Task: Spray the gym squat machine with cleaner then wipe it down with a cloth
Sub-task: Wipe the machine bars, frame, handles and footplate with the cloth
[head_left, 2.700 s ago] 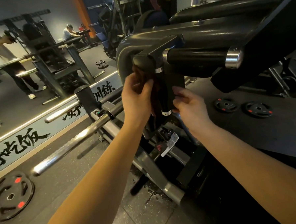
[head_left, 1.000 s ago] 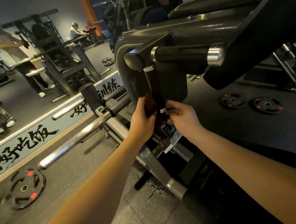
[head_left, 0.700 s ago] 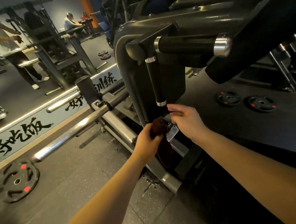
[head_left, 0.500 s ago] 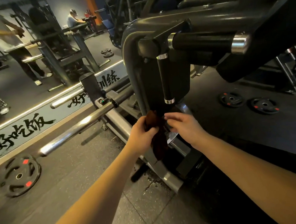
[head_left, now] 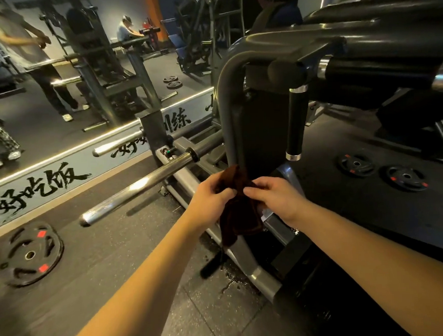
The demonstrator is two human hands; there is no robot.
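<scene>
Brown cloth [head_left: 239, 213]: hanging near the squat machine's [head_left: 272, 40] grey post [head_left: 229, 111], left hand [head_left: 211, 196] and right hand [head_left: 275, 195] both pinching its top. Spraying seemingly done; wiping proceeding, lower frame likely remaining.

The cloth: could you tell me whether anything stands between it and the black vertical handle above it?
Nothing visible does. The left hand and right hand pinch the cloth below and left of the black vertical handle, with an open gap up to its chrome end; the grey frame tube stands beside that path.
</scene>
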